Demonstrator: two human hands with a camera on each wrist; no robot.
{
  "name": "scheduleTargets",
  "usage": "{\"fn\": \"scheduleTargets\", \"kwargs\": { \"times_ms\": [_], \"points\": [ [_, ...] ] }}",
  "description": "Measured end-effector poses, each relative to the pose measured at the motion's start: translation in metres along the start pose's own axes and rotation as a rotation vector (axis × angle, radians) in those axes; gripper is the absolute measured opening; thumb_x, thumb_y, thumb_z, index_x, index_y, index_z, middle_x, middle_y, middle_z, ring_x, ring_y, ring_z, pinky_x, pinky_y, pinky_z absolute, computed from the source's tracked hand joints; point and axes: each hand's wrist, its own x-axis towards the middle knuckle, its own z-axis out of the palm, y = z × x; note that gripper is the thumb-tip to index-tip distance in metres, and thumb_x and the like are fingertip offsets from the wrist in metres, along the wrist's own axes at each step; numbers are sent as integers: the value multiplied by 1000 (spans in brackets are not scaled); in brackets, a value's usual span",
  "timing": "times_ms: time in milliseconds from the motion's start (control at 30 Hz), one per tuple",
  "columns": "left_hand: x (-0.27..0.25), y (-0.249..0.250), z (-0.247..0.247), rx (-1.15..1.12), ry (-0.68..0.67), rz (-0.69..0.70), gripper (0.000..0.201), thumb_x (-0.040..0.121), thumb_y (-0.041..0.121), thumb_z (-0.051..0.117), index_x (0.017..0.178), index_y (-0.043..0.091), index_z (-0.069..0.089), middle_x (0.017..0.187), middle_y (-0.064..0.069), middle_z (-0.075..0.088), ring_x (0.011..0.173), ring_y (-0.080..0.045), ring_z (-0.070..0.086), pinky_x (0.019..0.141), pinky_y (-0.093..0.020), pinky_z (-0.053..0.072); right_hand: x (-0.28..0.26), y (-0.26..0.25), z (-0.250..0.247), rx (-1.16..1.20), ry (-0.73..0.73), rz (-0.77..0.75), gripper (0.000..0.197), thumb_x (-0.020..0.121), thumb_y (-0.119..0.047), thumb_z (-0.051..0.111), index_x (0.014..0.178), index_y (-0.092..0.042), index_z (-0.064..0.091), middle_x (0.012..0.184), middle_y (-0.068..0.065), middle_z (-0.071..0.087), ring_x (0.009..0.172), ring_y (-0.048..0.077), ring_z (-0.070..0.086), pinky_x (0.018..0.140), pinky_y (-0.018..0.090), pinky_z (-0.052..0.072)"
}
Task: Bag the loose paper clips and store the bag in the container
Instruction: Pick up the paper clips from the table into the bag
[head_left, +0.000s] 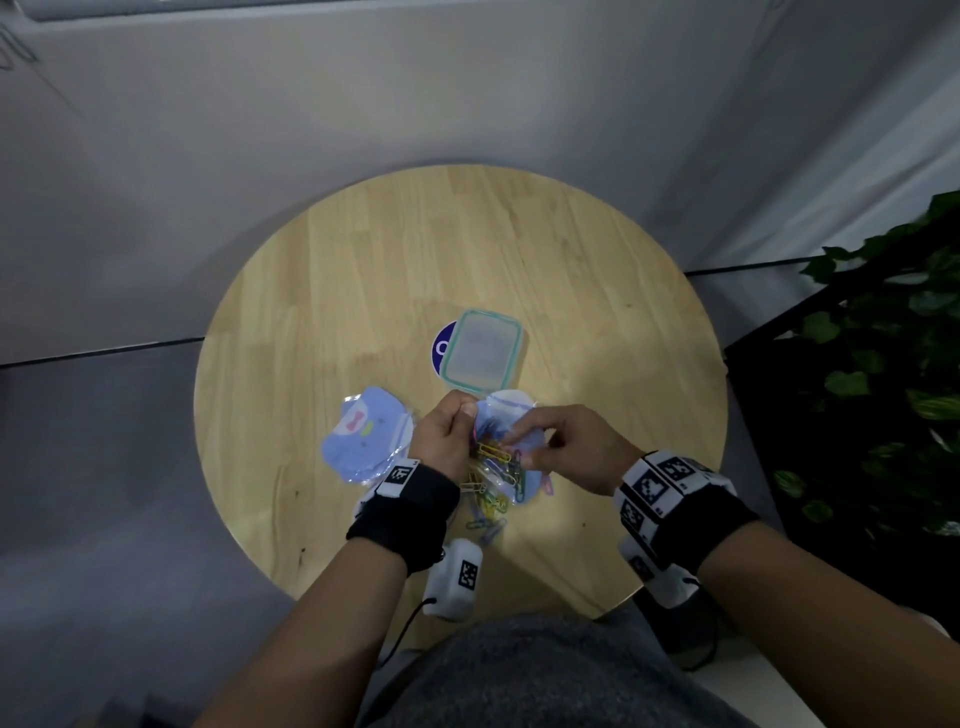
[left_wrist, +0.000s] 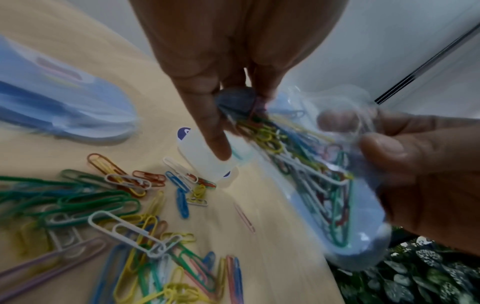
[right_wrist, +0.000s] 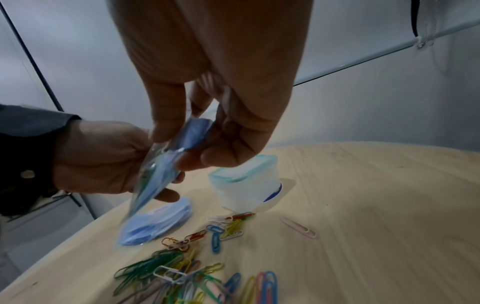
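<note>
Both hands hold a small clear-and-blue zip bag (head_left: 506, 428) above the table, and several coloured paper clips show inside the bag (left_wrist: 324, 174). My left hand (head_left: 462, 415) pinches the bag's top edge between thumb and fingers (left_wrist: 207, 115). My right hand (head_left: 524, 436) grips the bag's other side, fingers (right_wrist: 223, 152) curled round the bag (right_wrist: 166, 164). Loose paper clips (head_left: 488, 506) lie in a heap beneath the hands and show up close (left_wrist: 103, 216) (right_wrist: 182, 267). A translucent container (head_left: 485, 349) with a teal rim stands just beyond the hands.
A stack of spare blue bags (head_left: 363, 434) lies left of my left hand. The container rests partly on a round purple sticker (head_left: 444, 345). One pink clip (right_wrist: 298, 227) lies apart to the right. The round wooden table (head_left: 597, 291) ends near my body; leafy plants (head_left: 883, 338) stand at the right.
</note>
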Motion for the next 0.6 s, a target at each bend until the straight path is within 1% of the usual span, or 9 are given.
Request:
{"fn": "scheduleTargets", "kwargs": {
  "times_ms": [100,133,167,233,267,367,433,500,600],
  "points": [
    [1,4,3,7,11,2,32,95,5,44,67,20,47,60,5,44,50,2,38,52,-12,36,3,-3,9,-80,-96,35,20,80,-8,68,97,-16,75,67,-23,65,59,-11,60,59,6,44],
    [2,5,4,5,15,0,32,95,5,44,67,20,47,61,4,45,50,2,39,52,-11,36,3,-4,10,-90,-107,31,21,80,-10,68,96,-20,75,71,-22,66,59,-12,59,58,3,42],
    [1,5,3,2,17,1,31,95,5,44,67,19,47,61,4,45,51,2,39,52,-11,35,2,-4,9,-78,-94,18,22,78,-12,70,92,-28,75,79,-17,68,65,-9,62,62,6,45],
    [0,7,1,6,20,-2,29,95,5,44,69,17,48,61,3,44,50,3,38,51,-10,35,0,-3,4,-22,-5,1,29,71,-14,75,82,-40,73,95,-6,68,85,4,65,75,22,50],
    [0,8,1,11,28,-5,28,95,5,43,69,16,48,60,3,43,49,3,38,50,-10,34,-1,-2,1,16,50,2,32,70,-10,77,81,-40,71,96,-6,66,87,7,65,76,26,50],
    [0,9,2,17,35,-12,32,96,6,42,66,20,46,57,4,42,46,2,38,48,-11,33,0,-1,-3,25,117,36,38,67,-9,81,95,-30,67,94,-9,64,79,-3,61,76,29,51],
    [-2,11,5,7,30,-20,33,96,7,42,66,21,46,56,5,42,45,3,37,48,-12,34,3,-1,1,-75,25,105,44,66,-17,81,107,-21,67,106,0,67,93,13,64,87,39,54],
    [-1,10,7,-6,34,-51,32,96,7,42,67,20,47,58,5,44,46,4,38,50,-13,35,5,-1,7,-153,-42,145,42,68,-19,79,109,-18,69,108,8,69,90,24,66,83,44,56],
    [-1,7,0,75,33,-50,17,94,14,46,79,18,54,72,2,55,60,4,47,64,-22,41,7,0,8,-144,2,130,36,74,-15,75,110,-18,70,106,6,70,71,20,65,77,39,57]
  ]
}}
